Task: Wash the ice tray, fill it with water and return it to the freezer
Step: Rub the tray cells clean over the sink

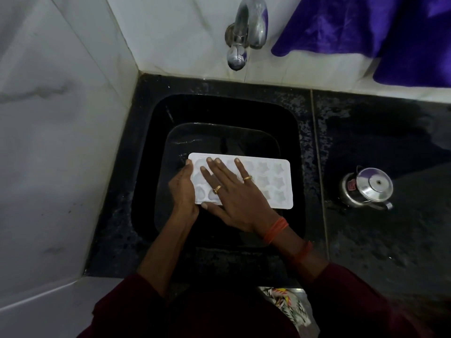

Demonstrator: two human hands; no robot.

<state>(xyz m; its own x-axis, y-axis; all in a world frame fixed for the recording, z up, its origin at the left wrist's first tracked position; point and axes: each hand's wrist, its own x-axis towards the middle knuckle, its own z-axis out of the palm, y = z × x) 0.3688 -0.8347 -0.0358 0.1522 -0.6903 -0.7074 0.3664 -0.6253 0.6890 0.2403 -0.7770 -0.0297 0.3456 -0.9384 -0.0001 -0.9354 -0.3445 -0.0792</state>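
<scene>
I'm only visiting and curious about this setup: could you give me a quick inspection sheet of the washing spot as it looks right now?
Surface: black stone counter, speckled and wet-looking, with a black sink set in it.
Job's things: white ice tray held over the sink; tap above, no stream visible.
Clutter: steel kettle on the counter, right of the sink.
Grippers: left hand grips the tray's left end; right hand lies flat across its top.
Cables: nothing seen.
Surroundings: white marble-look wall tiles; purple cloth hanging top right.
</scene>
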